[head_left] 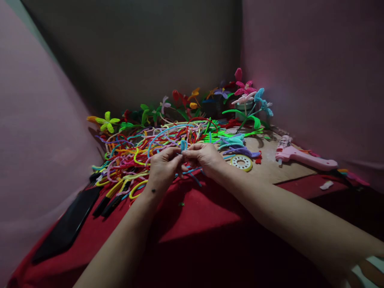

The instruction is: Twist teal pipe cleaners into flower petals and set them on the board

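A short bent piece of blue pipe cleaner (184,145) stands up between my fingertips, above the near edge of the craft pile. My left hand (164,167) pinches it from the left, thumb and index finger together. From the other side my right hand (207,157) also closes its thumb and index finger on it. The two hands almost touch, and the lower end of the piece is hidden by the fingers. Just beyond them spreads a tangled heap of coloured pipe cleaners (126,154).
Finished pipe-cleaner flowers (108,122) line the back. To the right lie a yellow-rimmed roll (241,163), purple pieces (244,151) and a pink glue gun (309,158) on a board (267,172). A black flat object (67,226) and yellow-and-black handles (109,198) lie at left on red cloth (192,212).
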Demonstrator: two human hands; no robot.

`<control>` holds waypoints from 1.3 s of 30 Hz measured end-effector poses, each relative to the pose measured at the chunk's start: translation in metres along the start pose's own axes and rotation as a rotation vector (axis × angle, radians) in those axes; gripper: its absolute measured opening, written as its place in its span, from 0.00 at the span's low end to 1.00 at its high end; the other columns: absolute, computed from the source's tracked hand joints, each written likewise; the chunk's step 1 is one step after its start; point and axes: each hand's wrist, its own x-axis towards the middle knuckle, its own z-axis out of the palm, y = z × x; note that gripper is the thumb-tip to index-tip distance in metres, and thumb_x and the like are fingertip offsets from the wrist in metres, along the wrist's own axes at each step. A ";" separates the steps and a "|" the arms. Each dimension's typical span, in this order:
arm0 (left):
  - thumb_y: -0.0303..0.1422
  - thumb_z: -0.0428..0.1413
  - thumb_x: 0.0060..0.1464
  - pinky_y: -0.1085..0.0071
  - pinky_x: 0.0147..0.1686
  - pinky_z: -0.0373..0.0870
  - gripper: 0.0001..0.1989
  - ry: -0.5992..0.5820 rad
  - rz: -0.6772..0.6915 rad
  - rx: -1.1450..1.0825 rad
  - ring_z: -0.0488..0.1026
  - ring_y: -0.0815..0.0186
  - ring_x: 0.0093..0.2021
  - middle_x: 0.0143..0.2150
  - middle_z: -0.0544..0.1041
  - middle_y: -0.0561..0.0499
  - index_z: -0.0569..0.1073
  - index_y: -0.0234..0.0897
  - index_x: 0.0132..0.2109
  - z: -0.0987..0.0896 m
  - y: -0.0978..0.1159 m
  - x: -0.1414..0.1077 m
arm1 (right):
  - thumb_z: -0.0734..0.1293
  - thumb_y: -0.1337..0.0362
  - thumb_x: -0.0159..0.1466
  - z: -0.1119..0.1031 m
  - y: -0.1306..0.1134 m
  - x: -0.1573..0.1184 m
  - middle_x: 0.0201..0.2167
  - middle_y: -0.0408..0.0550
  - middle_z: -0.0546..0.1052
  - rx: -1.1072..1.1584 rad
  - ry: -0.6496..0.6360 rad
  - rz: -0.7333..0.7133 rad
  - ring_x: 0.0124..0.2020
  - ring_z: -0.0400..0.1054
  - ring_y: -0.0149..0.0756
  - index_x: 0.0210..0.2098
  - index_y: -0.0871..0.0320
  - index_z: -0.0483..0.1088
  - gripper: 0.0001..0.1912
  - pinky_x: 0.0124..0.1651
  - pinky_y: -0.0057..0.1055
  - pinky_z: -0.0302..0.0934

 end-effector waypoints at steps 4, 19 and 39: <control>0.31 0.56 0.45 0.75 0.17 0.66 0.09 -0.021 0.000 -0.002 0.68 0.70 0.15 0.18 0.73 0.54 0.73 0.32 0.35 0.000 0.004 0.000 | 0.75 0.64 0.40 -0.002 0.000 0.002 0.13 0.38 0.67 -0.014 0.000 -0.036 0.13 0.56 0.22 0.19 0.62 0.65 0.15 0.17 0.22 0.49; 0.32 0.55 0.44 0.73 0.15 0.65 0.06 -0.109 -0.099 0.094 0.69 0.67 0.15 0.17 0.72 0.54 0.69 0.34 0.31 -0.008 -0.004 0.009 | 0.70 0.67 0.46 -0.003 -0.003 0.008 0.12 0.36 0.65 0.273 0.036 -0.037 0.13 0.52 0.21 0.20 0.62 0.66 0.08 0.19 0.24 0.47; 0.37 0.54 0.47 0.77 0.17 0.56 0.09 -0.023 0.118 0.368 0.61 0.73 0.15 0.15 0.67 0.56 0.73 0.35 0.30 -0.008 -0.004 0.002 | 0.68 0.72 0.46 0.000 -0.005 0.005 0.12 0.36 0.63 0.242 0.111 -0.004 0.14 0.50 0.21 0.18 0.61 0.64 0.07 0.20 0.24 0.44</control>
